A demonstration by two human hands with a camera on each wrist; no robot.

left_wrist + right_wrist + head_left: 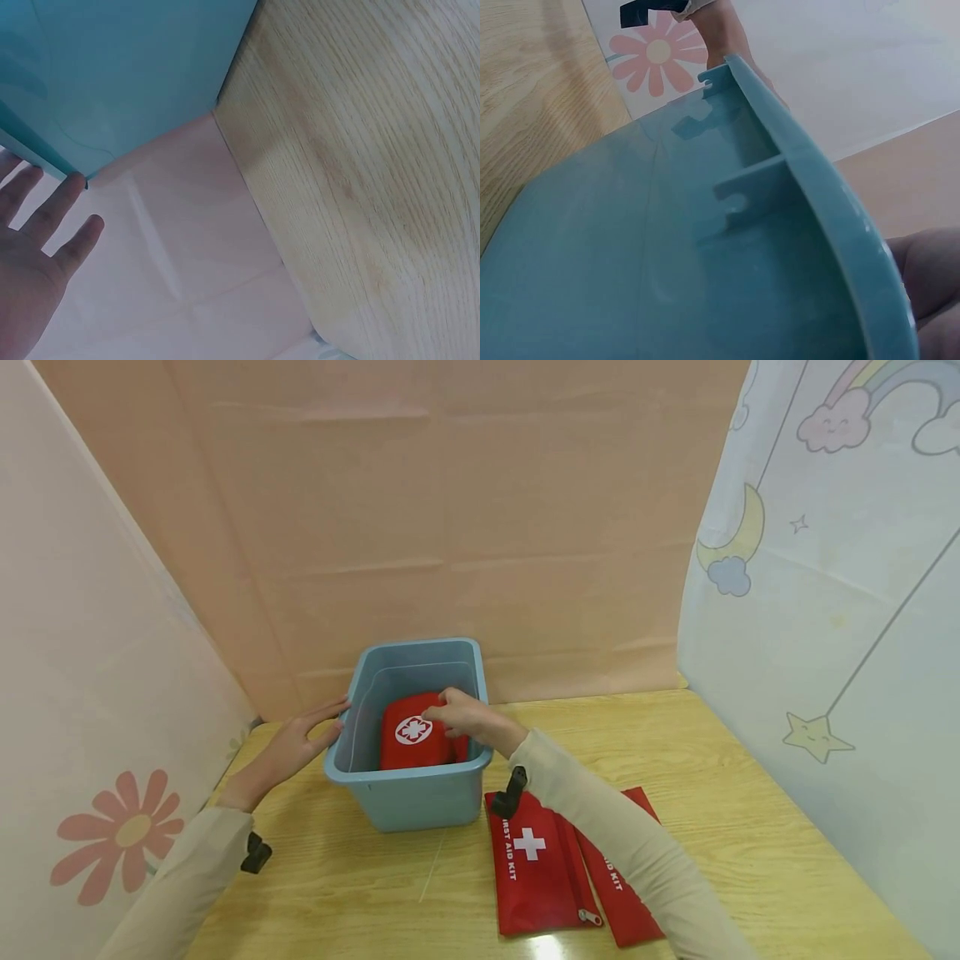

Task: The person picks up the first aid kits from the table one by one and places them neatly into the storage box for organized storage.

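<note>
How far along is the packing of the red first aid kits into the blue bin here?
Done: none fully released. In hand: the right hand holds a red pouch inside the blue bin, while the left hand steadies its side. Left: two flat kits on the table.

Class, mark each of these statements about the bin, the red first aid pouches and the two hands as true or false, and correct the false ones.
1. The right hand rests on a red pouch inside the blue bin. True.
2. The left hand grips a pouch. False: its straight fingers touch the bin's outer side.
3. Two flat red pouches lie on the table beside the bin. True.
4. The bin lies overturned. False: it stands upright.
</note>
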